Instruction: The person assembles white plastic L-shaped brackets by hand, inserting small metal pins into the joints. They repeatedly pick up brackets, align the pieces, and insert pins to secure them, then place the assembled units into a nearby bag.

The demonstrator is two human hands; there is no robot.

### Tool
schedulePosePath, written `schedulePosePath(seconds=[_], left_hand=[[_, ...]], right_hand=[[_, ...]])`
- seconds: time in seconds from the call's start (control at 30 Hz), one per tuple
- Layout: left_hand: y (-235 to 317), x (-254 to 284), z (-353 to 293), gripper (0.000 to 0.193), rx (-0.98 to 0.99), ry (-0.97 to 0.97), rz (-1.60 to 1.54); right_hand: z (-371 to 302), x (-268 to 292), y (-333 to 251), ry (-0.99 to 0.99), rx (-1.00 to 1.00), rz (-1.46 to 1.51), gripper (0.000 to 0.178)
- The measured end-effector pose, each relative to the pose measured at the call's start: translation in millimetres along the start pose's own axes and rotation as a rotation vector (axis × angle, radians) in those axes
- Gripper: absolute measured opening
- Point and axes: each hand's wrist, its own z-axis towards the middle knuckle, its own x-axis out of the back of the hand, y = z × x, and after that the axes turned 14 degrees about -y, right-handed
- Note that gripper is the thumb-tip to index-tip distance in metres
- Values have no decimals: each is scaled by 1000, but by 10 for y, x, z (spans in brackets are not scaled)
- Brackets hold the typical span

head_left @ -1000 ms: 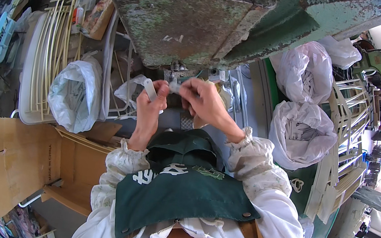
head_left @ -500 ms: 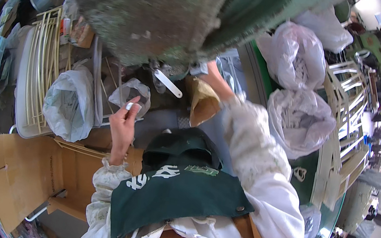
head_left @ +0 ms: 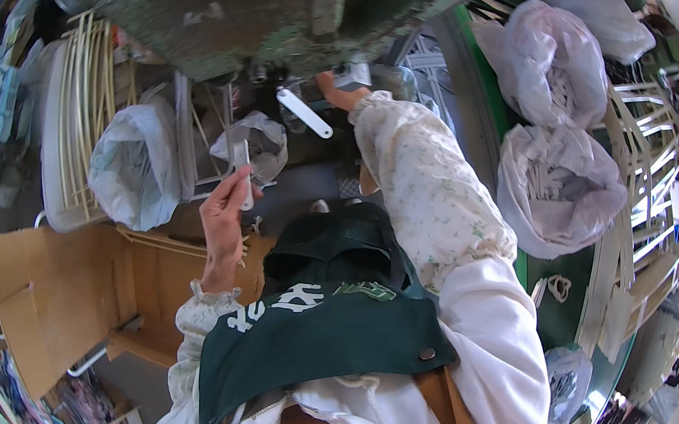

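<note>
My left hand (head_left: 224,210) is closed in a pinch on a slim, flat white strip (head_left: 248,196), held upright near a small white bag. A second white strip (head_left: 304,113) with a rounded end and a small hole juts out from under the big green machine (head_left: 212,5). My right hand (head_left: 339,92), its arm in a flowered sleeve, reaches beneath the machine's edge, right of that strip and next to a pale grey block (head_left: 356,74). Its fingertips are partly hidden, so I cannot make out whether they grip anything.
White plastic bags stand left (head_left: 133,170) and right (head_left: 558,189), the right one with pale strips inside. A small open bag (head_left: 254,143) sits beneath the machine. An open cardboard box (head_left: 42,298) lies lower left. Bundled cream rods (head_left: 79,118) rest in a tray at the left.
My right hand has moved left and up, closer to the machine and the jutting strip. The strip in my left hand now shows at greater length. The whole view has shifted a little.
</note>
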Motion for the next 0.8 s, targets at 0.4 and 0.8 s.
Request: schedulePosePath(seconds=[0.4,0.8], left_hand=[[64,-203,149,26,-33,-87,-10],[-11,-184,356,27,76,-226,-627]], right_hand=[[84,172,169,-340,-92,676,19],[712,2611,969,-437,-510,2153,13]])
